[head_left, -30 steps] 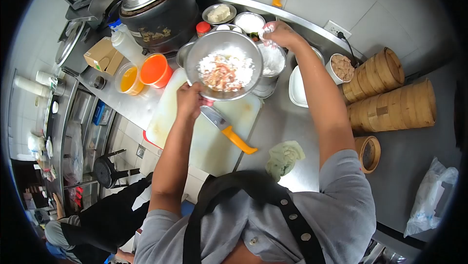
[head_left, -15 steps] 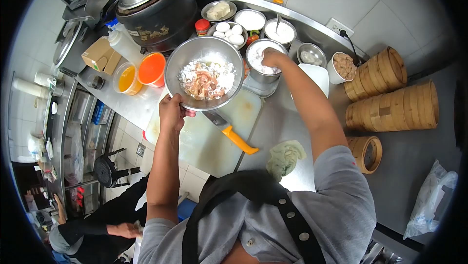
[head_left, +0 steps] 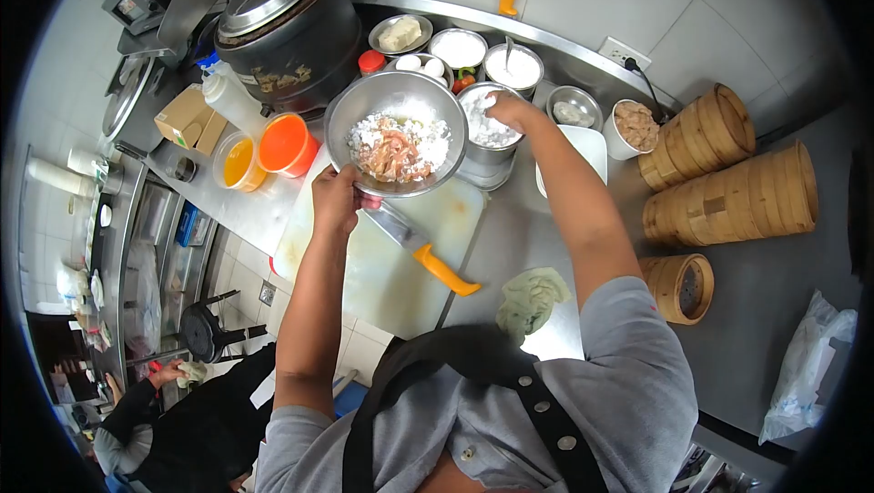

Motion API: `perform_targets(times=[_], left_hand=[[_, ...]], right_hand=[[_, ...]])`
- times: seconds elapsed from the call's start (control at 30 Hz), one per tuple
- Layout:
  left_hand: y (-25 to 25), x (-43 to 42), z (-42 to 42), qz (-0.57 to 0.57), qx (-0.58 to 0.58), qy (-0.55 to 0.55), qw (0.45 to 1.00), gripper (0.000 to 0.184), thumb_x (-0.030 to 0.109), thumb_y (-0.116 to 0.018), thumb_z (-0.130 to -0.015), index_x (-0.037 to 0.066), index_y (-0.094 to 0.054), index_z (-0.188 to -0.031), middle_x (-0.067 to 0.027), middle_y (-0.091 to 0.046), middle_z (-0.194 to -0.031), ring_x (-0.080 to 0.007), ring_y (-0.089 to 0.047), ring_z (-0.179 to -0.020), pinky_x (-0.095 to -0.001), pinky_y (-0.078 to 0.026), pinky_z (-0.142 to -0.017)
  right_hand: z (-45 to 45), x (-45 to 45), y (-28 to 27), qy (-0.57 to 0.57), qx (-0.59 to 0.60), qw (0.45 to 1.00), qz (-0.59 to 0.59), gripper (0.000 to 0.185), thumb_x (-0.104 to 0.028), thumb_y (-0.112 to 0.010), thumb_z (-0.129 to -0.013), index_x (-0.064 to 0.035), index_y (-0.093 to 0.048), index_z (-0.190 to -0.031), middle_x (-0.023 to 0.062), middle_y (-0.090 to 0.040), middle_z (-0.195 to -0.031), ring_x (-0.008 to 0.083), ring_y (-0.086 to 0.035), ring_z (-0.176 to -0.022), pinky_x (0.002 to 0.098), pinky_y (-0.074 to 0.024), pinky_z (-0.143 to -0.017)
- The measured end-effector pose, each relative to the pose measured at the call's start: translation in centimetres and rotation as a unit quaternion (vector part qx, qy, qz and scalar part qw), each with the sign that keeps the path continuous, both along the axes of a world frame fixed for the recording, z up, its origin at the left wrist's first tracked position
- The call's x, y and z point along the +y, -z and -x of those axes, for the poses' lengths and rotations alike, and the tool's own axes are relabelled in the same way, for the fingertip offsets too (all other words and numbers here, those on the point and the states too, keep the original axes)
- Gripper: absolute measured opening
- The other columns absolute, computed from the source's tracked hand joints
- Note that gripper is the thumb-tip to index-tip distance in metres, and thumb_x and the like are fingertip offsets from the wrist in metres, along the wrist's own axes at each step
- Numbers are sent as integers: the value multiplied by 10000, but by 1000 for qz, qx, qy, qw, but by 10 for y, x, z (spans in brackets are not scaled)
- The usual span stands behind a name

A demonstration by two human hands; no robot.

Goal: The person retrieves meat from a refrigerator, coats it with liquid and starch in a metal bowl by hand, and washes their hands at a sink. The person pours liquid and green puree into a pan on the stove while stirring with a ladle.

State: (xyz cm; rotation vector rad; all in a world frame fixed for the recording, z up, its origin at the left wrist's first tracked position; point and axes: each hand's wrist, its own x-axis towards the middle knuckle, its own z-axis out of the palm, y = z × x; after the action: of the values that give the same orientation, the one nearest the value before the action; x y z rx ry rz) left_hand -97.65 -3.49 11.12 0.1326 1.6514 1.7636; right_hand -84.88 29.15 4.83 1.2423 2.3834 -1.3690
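Observation:
My left hand [head_left: 337, 200] grips the near rim of a steel mixing bowl [head_left: 441, 158] and holds it tilted above the cutting board. Raw meat strips [head_left: 391, 158] lie in it, partly covered in white powder. My right hand [head_left: 510, 111] reaches into a steel container [head_left: 489, 154] of white powder [head_left: 488, 129], its fingers bunched at the powder and their tips partly hidden. A knife with a yellow handle [head_left: 446, 271] rests on the white cutting board [head_left: 387, 279], its blade partly under the bowl.
Behind stand bowls of eggs [head_left: 409, 62] and white powder [head_left: 458, 44]. A black cooker [head_left: 291, 47], orange tubs [head_left: 288, 144] and a squeeze bottle [head_left: 228, 101] are left. Bamboo steamers [head_left: 728, 197] and a cloth [head_left: 531, 302] lie right. Another person [head_left: 196, 425] is at lower left.
The mixing bowl in my left hand has shifted slightly right, closer to the powder container. My right hand stays at the powder. The other person's arm has moved up, a cloth in hand.

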Motion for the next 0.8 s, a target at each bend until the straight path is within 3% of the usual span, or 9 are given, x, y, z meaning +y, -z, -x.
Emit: perform_targets(times=[0.17, 0.23, 0.3, 0.43, 0.5, 0.57, 0.6, 0.7, 0.8], left_hand=[[0, 29, -8, 13, 16, 1, 1000, 213, 43, -502, -791, -112, -504, -937, -199, -620, -697, -245, -613, -461, -314, -539, -400], [3, 38, -11, -6, -1, 18, 1000, 241, 48, -517, -798, -112, -501, -978, -206, -624, -715, -252, -620, -471, -326, -543, -405], [6, 49, -19, -24, -19, 26, 999, 254, 51, -523, -801, -109, -500, -997, -210, -625, -725, -256, -620, -472, -331, -544, -408], [4, 55, -36, -56, -45, 31, 997, 272, 49, -523, -802, -109, -498, -1021, -217, -625, -739, -267, -618, -472, -343, -548, -415], [-3, 49, -43, -64, -37, 33, 997, 250, 44, -510, -803, -102, -504, -1006, -211, -620, -740, -263, -616, -477, -341, -544, -416], [-6, 42, -49, -80, -19, 45, 996, 234, 47, -497, -799, -96, -501, -983, -206, -608, -738, -262, -617, -500, -345, -545, -435], [-6, 38, -50, -82, -17, 46, 995, 224, 36, -494, -795, -99, -508, -974, -204, -607, -746, -259, -612, -489, -344, -539, -417], [6, 22, -54, -62, 4, 66, 996, 235, 33, -488, -796, -102, -512, -987, -199, -608, -747, -255, -602, -467, -335, -531, -396], [7, 4, -59, -41, -10, 59, 997, 249, 33, -482, -795, -109, -516, -997, -198, -608, -739, -254, -595, -449, -322, -524, -379]], right_hand=[[-8, 14, -43, 29, 92, 992, 76, 571, -137, -622, -784, -78, -437, -1321, 161, -515, -1213, 257, -505, -1095, 383, -458, -852], [-9, -10, -95, 26, 98, 993, 65, 545, -124, -597, -788, -71, -446, -1309, 147, -538, -1163, 228, -521, -1043, 353, -435, -867], [-1, -20, -105, 2, 157, 987, 45, 498, -128, -583, -781, -69, -492, -1268, 150, -544, -1161, 227, -533, -1031, 337, -429, -877], [10, -62, -123, -188, 146, 955, -180, 429, -187, -590, -786, -42, -552, -1188, 166, -599, -1112, 278, -584, -977, 354, -464, -850], [21, -69, -84, -243, 126, 935, -225, 571, -248, -645, -757, -77, -481, -1277, 229, -509, -1249, 330, -545, -1089, 366, -451, -911], [12, -114, -70, -207, 4, 940, -272, 752, -276, -694, -715, -112, -363, -1370, 296, -350, -1364, 382, -462, -1200, 372, -425, -970], [13, -139, -86, -238, -75, 929, -274, 877, -292, -728, -674, -70, -286, -1398, 301, -278, -1392, 429, -373, -1262, 421, -341, -1046], [20, -143, -53, -210, 116, 935, -260, 641, -126, -672, -690, -52, -436, -1281, 264, -526, -1187, 376, -517, -1130, 421, -439, -918], [12, -143, -78, -178, 88, 948, -251, 428, -66, -630, -717, -32, -541, -1134, 195, -621, -1063, 322, -590, -1026, 384, -464, -843]])
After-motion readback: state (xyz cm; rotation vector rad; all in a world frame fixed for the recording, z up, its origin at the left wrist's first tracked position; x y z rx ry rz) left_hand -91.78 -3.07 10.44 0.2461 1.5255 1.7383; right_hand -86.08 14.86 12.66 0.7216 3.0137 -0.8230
